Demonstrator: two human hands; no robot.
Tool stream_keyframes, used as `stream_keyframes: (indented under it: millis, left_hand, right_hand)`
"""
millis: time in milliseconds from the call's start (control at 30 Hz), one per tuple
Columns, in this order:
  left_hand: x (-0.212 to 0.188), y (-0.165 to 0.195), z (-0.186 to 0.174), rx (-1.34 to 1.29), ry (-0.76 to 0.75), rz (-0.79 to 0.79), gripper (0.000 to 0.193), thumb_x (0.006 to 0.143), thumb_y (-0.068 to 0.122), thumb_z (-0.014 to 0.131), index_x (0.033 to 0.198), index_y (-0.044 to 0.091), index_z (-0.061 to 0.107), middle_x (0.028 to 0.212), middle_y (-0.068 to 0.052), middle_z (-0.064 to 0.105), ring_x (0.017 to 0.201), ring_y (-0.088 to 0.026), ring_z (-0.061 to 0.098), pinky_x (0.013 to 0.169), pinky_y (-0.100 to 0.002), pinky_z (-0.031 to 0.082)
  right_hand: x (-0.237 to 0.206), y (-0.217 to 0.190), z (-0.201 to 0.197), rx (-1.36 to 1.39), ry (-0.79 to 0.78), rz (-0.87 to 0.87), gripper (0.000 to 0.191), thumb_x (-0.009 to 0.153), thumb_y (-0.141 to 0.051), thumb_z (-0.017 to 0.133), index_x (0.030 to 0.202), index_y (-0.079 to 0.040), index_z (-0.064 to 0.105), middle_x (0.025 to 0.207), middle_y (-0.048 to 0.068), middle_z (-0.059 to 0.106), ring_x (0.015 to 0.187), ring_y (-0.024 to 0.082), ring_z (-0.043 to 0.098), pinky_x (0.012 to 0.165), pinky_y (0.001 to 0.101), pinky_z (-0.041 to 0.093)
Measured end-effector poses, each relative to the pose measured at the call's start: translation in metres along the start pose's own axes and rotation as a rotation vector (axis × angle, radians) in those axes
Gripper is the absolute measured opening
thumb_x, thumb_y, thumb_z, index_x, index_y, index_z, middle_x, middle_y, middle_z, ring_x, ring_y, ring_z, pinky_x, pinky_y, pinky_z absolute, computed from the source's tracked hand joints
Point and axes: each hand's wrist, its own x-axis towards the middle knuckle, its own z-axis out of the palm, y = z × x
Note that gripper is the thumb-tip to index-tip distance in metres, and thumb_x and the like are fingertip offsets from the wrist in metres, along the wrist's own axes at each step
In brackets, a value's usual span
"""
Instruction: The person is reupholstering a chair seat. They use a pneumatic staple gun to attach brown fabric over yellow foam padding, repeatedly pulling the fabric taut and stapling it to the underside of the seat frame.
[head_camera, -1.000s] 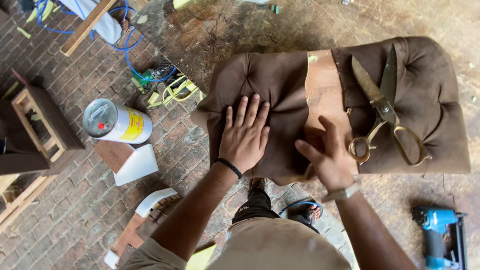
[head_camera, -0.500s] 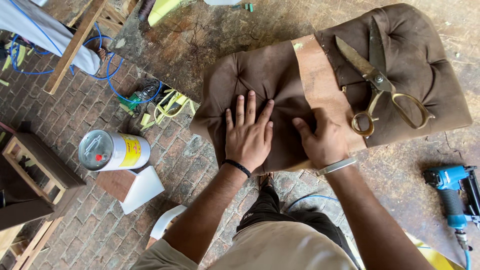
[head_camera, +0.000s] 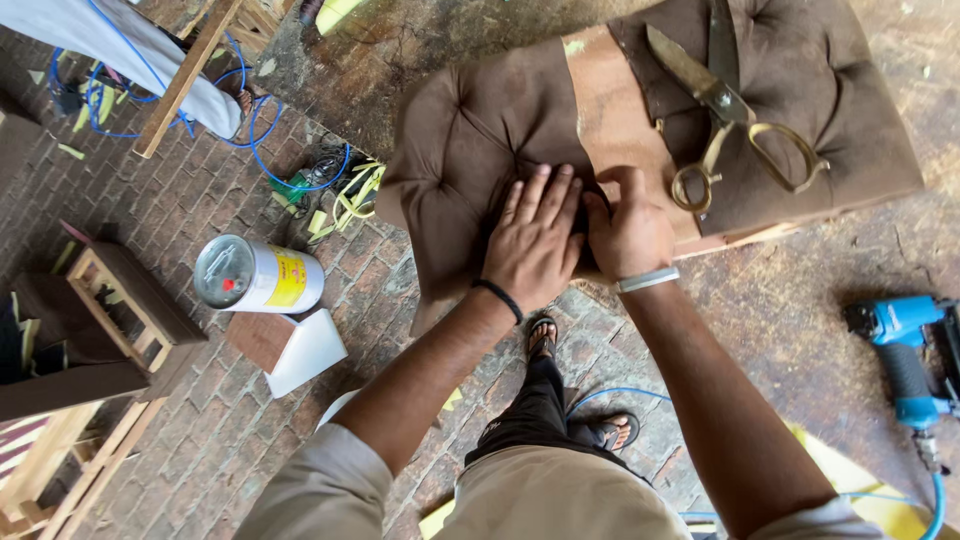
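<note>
The left hand (head_camera: 535, 235) lies flat, fingers spread, holding nothing, on the brown tufted fabric (head_camera: 470, 130) draped over a cushion. Just right of it, the right hand (head_camera: 628, 225) is curled, pinching the fabric's edge. The fabric looks only partly fitted: a bare strip (head_camera: 615, 110) shows beyond it. Scissors (head_camera: 735, 110) rest past that strip.

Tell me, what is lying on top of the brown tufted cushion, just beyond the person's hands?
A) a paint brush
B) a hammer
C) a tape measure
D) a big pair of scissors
D: a big pair of scissors with brass-coloured handles lies open on the brown tufted cushion, just beyond the left hand and right hand pressing on the fabric.
</note>
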Motion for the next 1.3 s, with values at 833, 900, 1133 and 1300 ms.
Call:
stream_keyframes:
  millis: [833, 900, 1133, 1300]
  left_hand:
    - [-0.009, 0.036, 0.001, 0.074, 0.082, 0.06, 0.087, 0.092, 0.068, 0.06, 0.16, 0.019, 0.037, 0.164, -0.015, 0.034, 0.151, -0.037, 0.032, 0.122, -0.063, 0.017]
    - [-0.007, 0.036, 0.004, 0.079, 0.078, 0.061, 0.087, 0.091, 0.07, 0.058, 0.159, 0.019, 0.036, 0.163, -0.015, 0.035, 0.15, -0.037, 0.032, 0.122, -0.063, 0.017]
    - [-0.003, 0.036, 0.006, 0.117, 0.021, 0.048, 0.088, 0.092, 0.072, 0.054, 0.159, 0.019, 0.032, 0.164, -0.015, 0.032, 0.15, -0.037, 0.029, 0.121, -0.064, 0.015]
    - [-0.005, 0.035, 0.004, 0.121, 0.01, 0.038, 0.088, 0.092, 0.07, 0.055, 0.16, 0.019, 0.033, 0.164, -0.015, 0.033, 0.15, -0.036, 0.029, 0.121, -0.063, 0.015]
  right_hand:
    - [-0.092, 0.089, -0.034, 0.057, -0.101, 0.262, 0.027, 0.096, -0.027, 0.078, 0.114, -0.011, 0.065, 0.104, 0.014, 0.077, 0.088, 0.032, 0.074, 0.076, 0.0427, 0.06]
    - [-0.107, 0.139, -0.084, -0.153, 0.121, 0.36, 0.039, 0.087, -0.026, 0.083, 0.121, -0.015, 0.069, 0.114, 0.014, 0.074, 0.097, 0.038, 0.071, 0.086, 0.047, 0.055]
    - [-0.131, 0.249, -0.17, -0.697, 0.036, 0.667, 0.098, 0.072, -0.044, 0.096, 0.145, -0.003, 0.044, 0.139, 0.028, 0.048, 0.13, 0.044, 0.049, 0.107, 0.0489, 0.047]
    - [-0.115, 0.255, -0.188, -0.593, -0.115, 0.907, 0.111, 0.077, -0.053, 0.089, 0.148, 0.003, 0.027, 0.13, 0.034, 0.053, 0.117, 0.047, 0.056, 0.093, 0.0528, 0.052]
